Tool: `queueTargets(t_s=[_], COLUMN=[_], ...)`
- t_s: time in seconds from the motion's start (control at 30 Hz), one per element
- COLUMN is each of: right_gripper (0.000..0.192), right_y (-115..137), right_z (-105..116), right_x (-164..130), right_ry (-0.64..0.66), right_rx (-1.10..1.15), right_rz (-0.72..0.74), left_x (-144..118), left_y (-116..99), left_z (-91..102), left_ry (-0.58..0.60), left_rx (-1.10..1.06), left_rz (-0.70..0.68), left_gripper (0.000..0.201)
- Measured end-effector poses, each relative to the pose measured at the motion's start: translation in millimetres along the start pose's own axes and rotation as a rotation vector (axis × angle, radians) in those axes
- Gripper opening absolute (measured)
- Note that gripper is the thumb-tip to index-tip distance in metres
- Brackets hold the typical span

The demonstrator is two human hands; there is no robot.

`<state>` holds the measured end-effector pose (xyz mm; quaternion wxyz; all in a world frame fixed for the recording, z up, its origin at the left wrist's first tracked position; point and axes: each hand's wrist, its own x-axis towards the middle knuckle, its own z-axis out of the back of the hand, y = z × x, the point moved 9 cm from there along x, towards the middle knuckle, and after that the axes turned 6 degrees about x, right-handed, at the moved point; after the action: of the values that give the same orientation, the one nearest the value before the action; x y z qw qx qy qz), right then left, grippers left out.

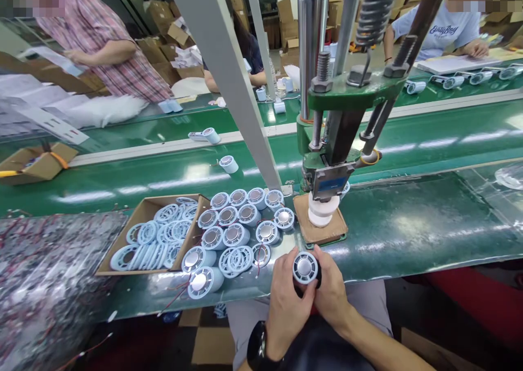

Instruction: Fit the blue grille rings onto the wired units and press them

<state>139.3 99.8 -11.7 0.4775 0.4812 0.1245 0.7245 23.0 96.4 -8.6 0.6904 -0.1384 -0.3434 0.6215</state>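
Both the left hand (286,297) and right hand (330,292) grip a round pale-blue plastic fan housing (305,268); loosening fingers could drop it off the green desk (408,224) edge.

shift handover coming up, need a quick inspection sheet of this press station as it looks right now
surface: green bench in front of a green conveyor belt.
job's things: round fan part held in both hands; press over a white fixture on a brown pad.
clutter: cluster of fan parts; cardboard box of blue rings.
grips: left hand and right hand both closed on the fan part.
cables: thin red wires among the parts.
surroundings: people at the far side; stacked cartons.
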Motion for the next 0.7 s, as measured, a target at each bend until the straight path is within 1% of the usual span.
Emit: queueTargets(t_s=[0.1, 0.17, 0.23, 0.3, 0.33, 0.37, 0.4, 0.43, 0.47, 0.5, 0.53, 0.57, 0.6, 0.63, 0.7], right_gripper=[0.056, 0.05, 0.045, 0.042, 0.044, 0.046, 0.045, 0.047, 0.053, 0.06, 0.064, 0.065, 0.064, 0.062, 0.059], right_y=[7, 15, 28, 48, 59, 72, 87, 105, 122, 137, 145, 147, 145, 141, 131], right_z=[0, 11, 36, 77, 103, 132, 160, 191, 213, 227, 235, 238, 235, 229, 218], right_x=[9, 22, 44, 80, 105, 134, 164, 194, 224, 252, 280, 306, 328, 343, 356], right_ry=[0.091, 0.166, 0.238, 0.257, 0.224, 0.155, 0.057, -0.108, -0.227, -0.298, -0.325, -0.314, -0.271, -0.236, -0.203], right_rx=[-0.023, -0.038, -0.058, -0.092, -0.125, -0.159, -0.2, -0.292, -0.358, -0.385, -0.368, -0.303, -0.217, -0.16, -0.082], right_rz=[0.029, 0.084, 0.161, 0.227, 0.242, 0.256, 0.279, 0.321, 0.361, 0.403, 0.405, 0.373, 0.328, 0.299, 0.27], left_x=[-5, -5, 2, 17, 28, 40, 54, 69, 84, 98, 110, 121, 129, 134, 138], left_y=[6, 9, 10, 9, 6, 4, 1, -3, -7, -11, -16, -22, -29, -36, -49], left_z=[-12.3, -19.1, -18.4, -9.8, -3.7, 2.2, 7.2, 10.9, 12.7, 12.8, 11.1, 8.0, 4.0, -0.6, -9.8], left_ry=[0.028, 0.081, 0.118, 0.128, 0.121, 0.112, 0.103, 0.094, 0.087, 0.085, 0.087, 0.093, 0.104, 0.118, 0.142], left_rx=[-0.084, -0.175, -0.244, -0.27, -0.275, -0.283, -0.293, -0.305, -0.32, -0.337, -0.356, -0.375, -0.395, -0.413, -0.441], left_rz=[0.048, 0.088, 0.121, 0.13, 0.122, 0.116, 0.11, 0.101, 0.09, 0.077, 0.061, 0.042, 0.019, -0.006, -0.05], left_gripper=[0.058, 0.054, 0.051, 0.049, 0.048, 0.049, 0.05, 0.05, 0.05, 0.05, 0.049, 0.048, 0.045, 0.039, 0.03])
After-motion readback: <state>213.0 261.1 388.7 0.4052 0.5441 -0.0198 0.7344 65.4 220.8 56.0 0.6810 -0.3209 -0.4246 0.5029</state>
